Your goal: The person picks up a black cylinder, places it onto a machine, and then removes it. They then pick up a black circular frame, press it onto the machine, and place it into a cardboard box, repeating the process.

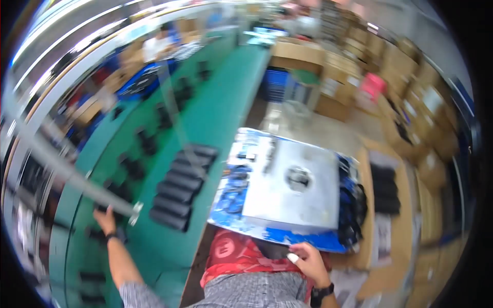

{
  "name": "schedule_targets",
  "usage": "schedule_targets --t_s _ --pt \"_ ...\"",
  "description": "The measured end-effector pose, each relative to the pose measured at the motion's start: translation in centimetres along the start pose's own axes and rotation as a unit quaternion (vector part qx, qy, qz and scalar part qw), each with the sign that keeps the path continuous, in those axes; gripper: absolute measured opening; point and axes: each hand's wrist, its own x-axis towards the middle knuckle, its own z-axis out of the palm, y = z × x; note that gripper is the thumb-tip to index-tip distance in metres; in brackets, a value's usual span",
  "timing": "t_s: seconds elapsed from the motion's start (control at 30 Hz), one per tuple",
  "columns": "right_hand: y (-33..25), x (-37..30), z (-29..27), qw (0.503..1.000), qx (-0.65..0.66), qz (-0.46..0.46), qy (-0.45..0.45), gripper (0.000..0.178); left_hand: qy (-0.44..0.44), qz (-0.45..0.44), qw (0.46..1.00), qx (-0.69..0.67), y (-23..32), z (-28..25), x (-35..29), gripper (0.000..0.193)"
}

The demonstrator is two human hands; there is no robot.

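Two hands: both mine, both in view, well apart.
Left hand: stretched out over the green table, fingers on a small black part; I can't tell if they're closed round it, too blurred.
Small black part: sits on the left lane of the table, just beside the foot of a slanted metal bar.
Right hand: low, near my body, fingers curled on the near edge of the blue tray; a white wrap shows on one finger, dark watch on the wrist.
Blue tray: overhangs the table's right edge, carries a grey flat panel with a round dark opening in the middle, black cables bunched on its right side.
Black cylinders: row of dark rolls stacked side by side on the table, between my two hands.
More black parts: scattered up the far lane, apart from each other.
Cardboard boxes: stacked on the right, well away.
Risk, tray: as I judge it, it hangs off the table edge with one hand steadying it; it could tip and the panel slide.
Risk, reach: my left arm passes near the bar; it could knock it or nudge the cylinders.
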Motion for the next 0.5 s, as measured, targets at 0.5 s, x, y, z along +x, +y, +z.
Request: schedule_targets --t_s 0.5 --pt "3.0 18.1 -21.4 0.924 -0.181 -0.136 0.308 0.022 0.14 0.043 0.954 -0.263 20.3 -0.7 -16.3 0.058"
